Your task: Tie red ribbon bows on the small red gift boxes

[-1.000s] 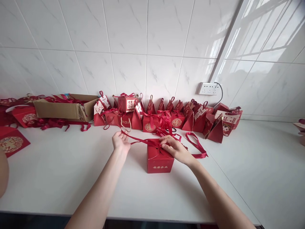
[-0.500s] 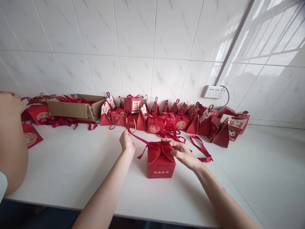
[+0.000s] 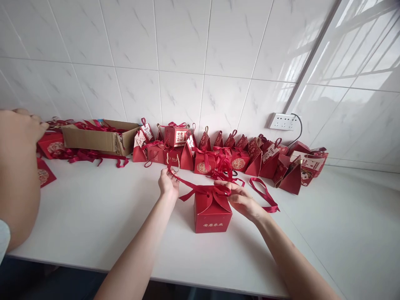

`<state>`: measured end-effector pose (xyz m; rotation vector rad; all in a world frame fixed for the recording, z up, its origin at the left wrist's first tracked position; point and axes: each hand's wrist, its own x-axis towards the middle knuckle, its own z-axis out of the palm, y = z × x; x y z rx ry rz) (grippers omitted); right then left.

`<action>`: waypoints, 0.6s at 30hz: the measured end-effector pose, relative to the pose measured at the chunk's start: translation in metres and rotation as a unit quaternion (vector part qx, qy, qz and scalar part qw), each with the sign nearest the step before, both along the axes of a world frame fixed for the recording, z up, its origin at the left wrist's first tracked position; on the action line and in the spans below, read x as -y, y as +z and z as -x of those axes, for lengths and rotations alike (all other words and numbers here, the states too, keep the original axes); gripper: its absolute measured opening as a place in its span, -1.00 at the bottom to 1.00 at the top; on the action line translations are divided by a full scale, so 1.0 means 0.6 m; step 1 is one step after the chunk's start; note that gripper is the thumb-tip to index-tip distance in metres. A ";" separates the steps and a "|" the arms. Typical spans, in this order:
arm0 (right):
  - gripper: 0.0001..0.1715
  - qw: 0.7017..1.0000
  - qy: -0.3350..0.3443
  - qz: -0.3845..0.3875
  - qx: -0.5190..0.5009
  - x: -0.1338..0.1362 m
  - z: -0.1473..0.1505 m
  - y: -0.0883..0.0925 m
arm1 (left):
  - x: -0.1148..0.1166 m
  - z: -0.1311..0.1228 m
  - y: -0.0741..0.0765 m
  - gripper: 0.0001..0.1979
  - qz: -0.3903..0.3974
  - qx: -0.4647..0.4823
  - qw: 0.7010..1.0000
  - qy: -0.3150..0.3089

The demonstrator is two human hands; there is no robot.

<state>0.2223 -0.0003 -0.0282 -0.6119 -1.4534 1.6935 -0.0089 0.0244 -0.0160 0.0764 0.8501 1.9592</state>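
Note:
A small red gift box (image 3: 212, 214) with gold lettering stands on the white counter (image 3: 93, 221) in front of me. A red ribbon (image 3: 193, 187) runs across its petal-shaped top. My left hand (image 3: 168, 184) pinches the ribbon's left end, pulling it taut up and to the left of the box. My right hand (image 3: 240, 199) rests against the box's upper right side, its fingers closed on the ribbon where it crosses the top. A loose loop of ribbon (image 3: 264, 195) trails on the counter to the right.
A row of several red gift boxes (image 3: 231, 156) lines the tiled wall. An open cardboard carton (image 3: 93, 139) with ribbons sits at the back left. Another person's arm and hand (image 3: 17, 166) reach in at the far left. A socket strip (image 3: 283, 121) hangs on the wall.
The view has shifted, so the box sits lower and further right in the frame. The other person's arm has come further in at the left. My hands still hold the ribbon.

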 end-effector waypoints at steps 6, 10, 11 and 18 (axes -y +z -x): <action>-0.73 0.999 -0.003 0.014 -0.033 0.001 0.000 0.001 | -0.001 0.001 0.000 -0.86 -0.003 0.012 1.000 0.005; -0.80 0.997 0.005 0.005 -0.081 0.001 -0.002 0.005 | -0.001 0.005 0.001 -0.86 -0.011 0.011 1.000 0.007; -0.80 0.996 0.008 0.001 -0.090 0.001 -0.004 0.006 | 0.000 0.006 0.001 -0.86 -0.012 0.011 1.000 0.007; -0.74 0.981 -0.037 0.009 -0.190 0.002 -0.020 0.021 | 0.001 0.007 0.001 -0.85 -0.013 0.009 1.000 0.009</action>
